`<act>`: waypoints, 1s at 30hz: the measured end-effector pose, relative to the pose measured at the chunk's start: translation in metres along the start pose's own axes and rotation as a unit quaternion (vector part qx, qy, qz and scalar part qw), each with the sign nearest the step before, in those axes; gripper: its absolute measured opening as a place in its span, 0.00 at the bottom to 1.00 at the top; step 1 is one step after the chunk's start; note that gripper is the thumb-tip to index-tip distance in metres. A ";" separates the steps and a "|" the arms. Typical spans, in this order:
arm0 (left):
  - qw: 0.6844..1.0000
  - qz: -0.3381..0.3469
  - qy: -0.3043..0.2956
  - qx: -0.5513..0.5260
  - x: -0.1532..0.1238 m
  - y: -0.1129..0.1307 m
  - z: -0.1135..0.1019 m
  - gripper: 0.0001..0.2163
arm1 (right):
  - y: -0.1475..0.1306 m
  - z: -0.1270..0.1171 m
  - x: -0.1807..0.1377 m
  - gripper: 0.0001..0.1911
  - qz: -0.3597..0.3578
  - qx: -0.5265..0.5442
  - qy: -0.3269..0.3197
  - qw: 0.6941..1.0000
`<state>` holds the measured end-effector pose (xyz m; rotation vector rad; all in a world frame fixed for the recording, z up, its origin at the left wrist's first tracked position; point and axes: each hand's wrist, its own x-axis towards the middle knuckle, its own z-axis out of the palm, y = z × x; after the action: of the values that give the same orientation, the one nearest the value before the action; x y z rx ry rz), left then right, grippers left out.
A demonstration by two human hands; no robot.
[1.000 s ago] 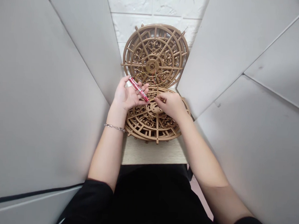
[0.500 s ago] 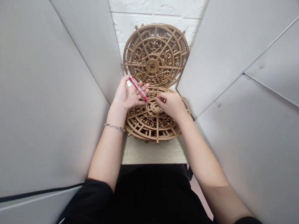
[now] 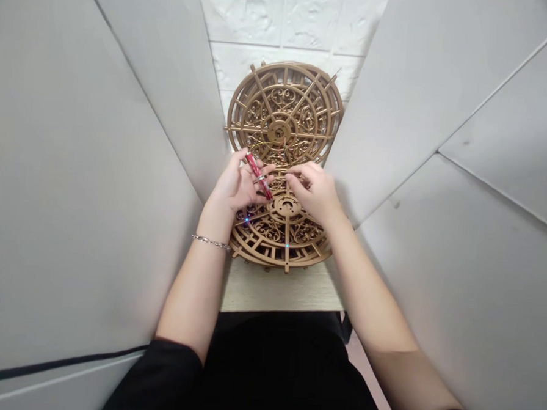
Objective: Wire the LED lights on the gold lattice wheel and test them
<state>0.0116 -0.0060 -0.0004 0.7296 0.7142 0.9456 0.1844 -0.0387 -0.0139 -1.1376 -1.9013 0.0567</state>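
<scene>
My left hand (image 3: 242, 182), palm up, holds a slim red-and-silver stick (image 3: 258, 175) that looks like batteries placed end to end. Its upper end lies at the thumb and its lower end at the fingers. My right hand (image 3: 313, 192) is pinched just right of the stick's lower end; what lies between its fingertips is too small to make out. Beneath both hands lies a gold openwork disc (image 3: 286, 254) with scrollwork, where two small blue lights glow. Behind it a second gold disc (image 3: 280, 116) leans back, thin wires at its hub.
The discs rest on a pale wooden tabletop (image 3: 280, 294), with more rings layered under them. Tall grey panels (image 3: 133, 161) close in on the left, and others (image 3: 473, 240) on the right. A white brick-patterned wall (image 3: 306, 17) stands behind.
Blue lights now glow on the near disc, where none showed before. The view has tilted slightly, so everything sits lower. Both hands keep nearly the same pose around the red stick.
</scene>
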 end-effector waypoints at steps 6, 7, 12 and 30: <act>0.999 -0.009 -0.028 0.013 0.000 -0.002 0.002 0.17 | -0.016 -0.006 0.031 0.18 -0.021 0.044 0.026 0.998; 0.999 -0.010 -0.035 0.014 0.000 -0.002 0.002 0.16 | -0.019 -0.006 0.037 0.18 -0.028 0.047 0.015 0.998; 0.997 -0.005 -0.071 0.019 0.000 -0.005 0.003 0.16 | -0.028 -0.003 0.057 0.13 0.005 0.100 -0.082 0.992; 0.994 -0.022 -0.101 0.042 0.003 -0.009 -0.002 0.20 | -0.023 -0.006 0.062 0.09 0.054 0.178 -0.151 0.971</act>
<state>0.0152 -0.0067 -0.0087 0.8666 0.5929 0.7924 0.1617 -0.0094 0.0406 -1.0233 -1.9846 0.6379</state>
